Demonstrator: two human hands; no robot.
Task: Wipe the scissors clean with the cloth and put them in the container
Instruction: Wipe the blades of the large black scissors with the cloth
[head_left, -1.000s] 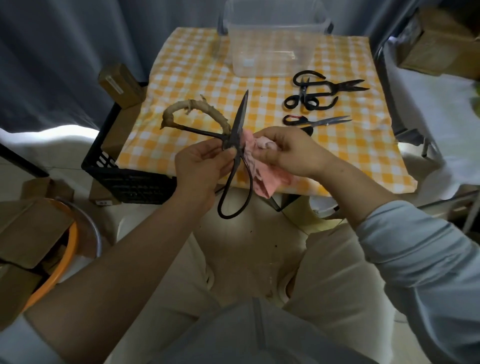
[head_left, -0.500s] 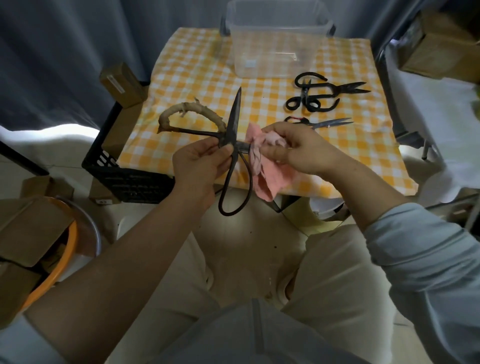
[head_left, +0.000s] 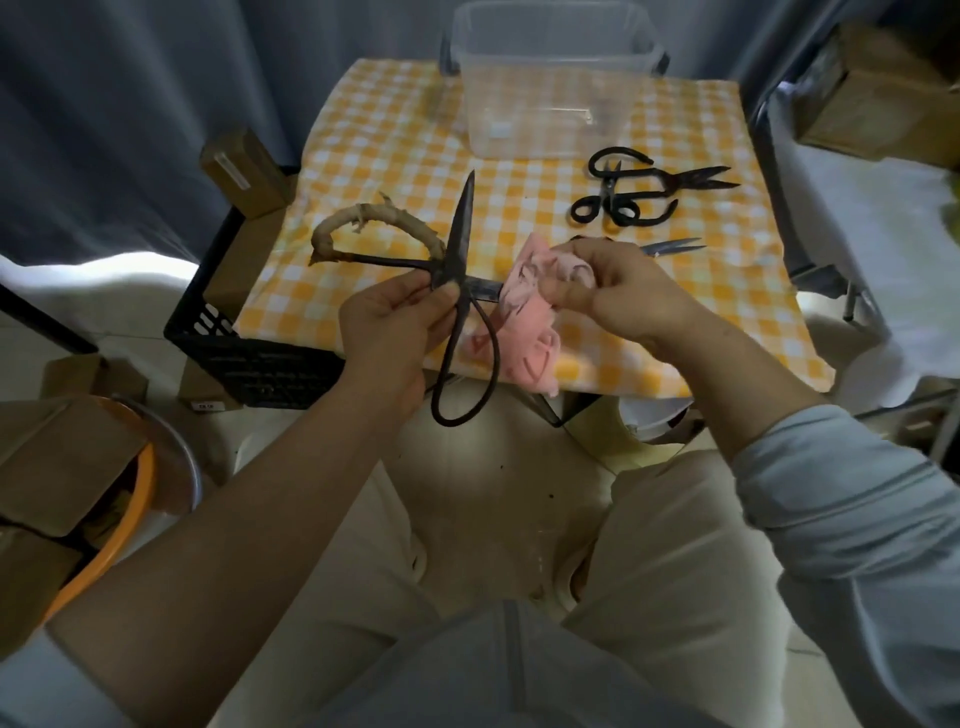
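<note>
Left hand (head_left: 400, 332) pinches big scissors (head_left: 464, 228) at the pivot, blades spread wide, well in front of container (head_left: 519, 119). Right hand (head_left: 618, 296) clamps pink cloth (head_left: 530, 338) round one blade, prob. near its tip.

My large scissors (head_left: 462, 234) now gape wider in my left hand (head_left: 390, 332). One blade sticks out sideways, and my right hand (head_left: 618, 293) has slid the pink cloth (head_left: 522, 283) outward along it.
</note>
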